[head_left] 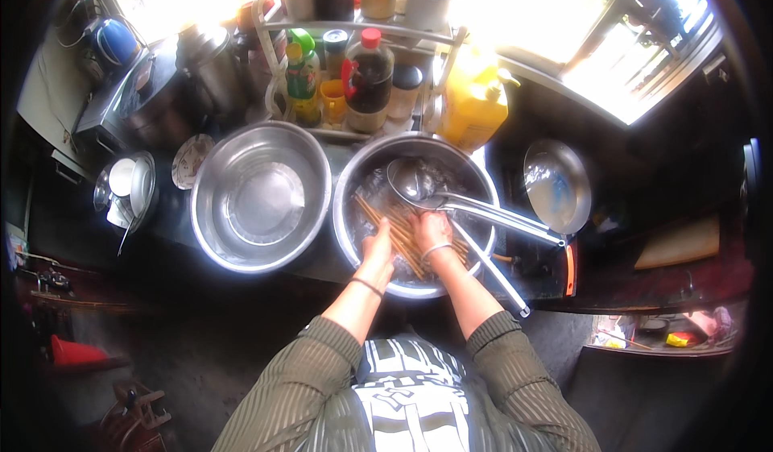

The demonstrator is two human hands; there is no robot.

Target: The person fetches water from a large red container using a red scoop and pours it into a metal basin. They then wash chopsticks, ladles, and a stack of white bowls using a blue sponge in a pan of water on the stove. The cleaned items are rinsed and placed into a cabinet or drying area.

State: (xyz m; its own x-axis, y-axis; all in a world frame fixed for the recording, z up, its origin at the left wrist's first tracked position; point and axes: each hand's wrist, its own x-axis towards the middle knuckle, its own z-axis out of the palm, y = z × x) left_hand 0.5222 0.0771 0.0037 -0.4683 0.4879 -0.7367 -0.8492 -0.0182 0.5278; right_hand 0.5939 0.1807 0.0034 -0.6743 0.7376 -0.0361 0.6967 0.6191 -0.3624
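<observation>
Both hands reach into a steel basin [342, 234] of water standing before me. My left hand [378, 246] is closed around one side of a bundle of wooden chopsticks [401, 234], its thumb on top. My right hand [432, 234] grips the bundle from the other side, its fingers partly hidden among the sticks and below the ladle handles. A steel ladle [413, 180] lies in the basin above the right hand, its long handle reaching over the right rim. Another metal handle [492, 271] slants over the rim at the lower right.
An empty-looking steel basin [259, 195] stands at the left. Behind are a rack [362, 27] with a dark sauce bottle [369, 80] and a yellow jug [477, 107]. A metal pan [557, 186] and an orange-handled tool [570, 271] lie right; stacked bowls [130, 183] stand far left.
</observation>
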